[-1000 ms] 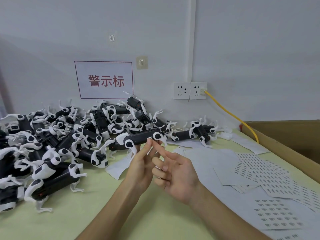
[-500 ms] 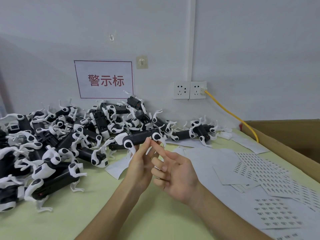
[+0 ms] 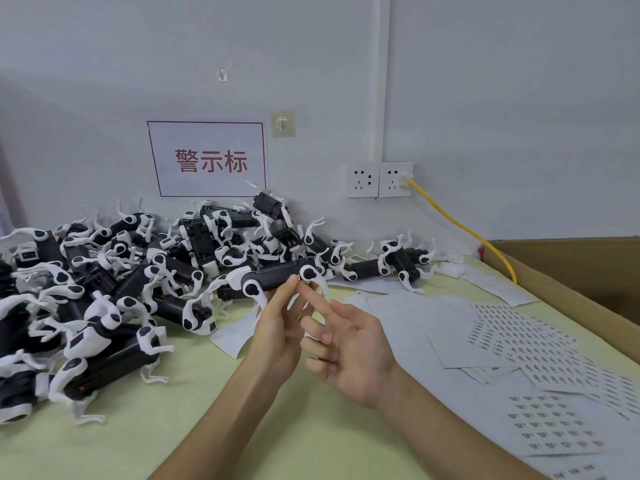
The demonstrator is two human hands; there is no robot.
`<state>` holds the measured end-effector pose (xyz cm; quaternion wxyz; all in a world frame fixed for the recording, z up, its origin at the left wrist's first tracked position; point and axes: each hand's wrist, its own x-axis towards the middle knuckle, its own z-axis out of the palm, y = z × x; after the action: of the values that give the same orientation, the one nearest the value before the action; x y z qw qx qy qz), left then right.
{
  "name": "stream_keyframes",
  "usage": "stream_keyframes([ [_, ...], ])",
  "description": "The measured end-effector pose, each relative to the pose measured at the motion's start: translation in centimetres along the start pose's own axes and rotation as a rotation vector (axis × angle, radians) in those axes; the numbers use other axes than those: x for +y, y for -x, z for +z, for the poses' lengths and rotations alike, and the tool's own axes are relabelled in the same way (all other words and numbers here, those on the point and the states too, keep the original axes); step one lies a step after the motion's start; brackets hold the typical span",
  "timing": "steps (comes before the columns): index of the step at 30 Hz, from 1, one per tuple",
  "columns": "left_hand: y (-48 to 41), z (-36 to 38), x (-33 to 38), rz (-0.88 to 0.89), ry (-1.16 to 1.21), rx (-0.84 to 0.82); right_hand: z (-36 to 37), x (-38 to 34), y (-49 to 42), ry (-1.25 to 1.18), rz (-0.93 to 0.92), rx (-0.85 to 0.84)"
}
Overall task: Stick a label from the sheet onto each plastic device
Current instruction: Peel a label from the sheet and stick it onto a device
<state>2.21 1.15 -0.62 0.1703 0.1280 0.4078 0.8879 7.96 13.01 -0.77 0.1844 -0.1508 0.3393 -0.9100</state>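
**Fingertips meet above the table**

Over the last second both hands have barely shifted. The left hand [image 3: 277,327] points its fingers upward, straight and close together; whether they pinch a label cannot be told. The right hand [image 3: 356,355] touches them with a straight index finger, its other fingers loosely curled. Label sheets [image 3: 519,341] lie on the table [image 3: 311,427] at right, and the pile of black-and-white plastic devices [image 3: 138,289] fills the left.

Factory workbench [image 3: 207,427]: heaped devices [image 3: 104,289], label sheets [image 3: 519,334]
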Motion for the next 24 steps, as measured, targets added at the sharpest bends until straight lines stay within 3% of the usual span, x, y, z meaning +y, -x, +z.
stream_keyframes([
  [24,0.8,1.0,-0.1,-0.053,-0.112,-0.026,-0.1,-0.2,0.1,-0.009,-0.014,-0.034],
])
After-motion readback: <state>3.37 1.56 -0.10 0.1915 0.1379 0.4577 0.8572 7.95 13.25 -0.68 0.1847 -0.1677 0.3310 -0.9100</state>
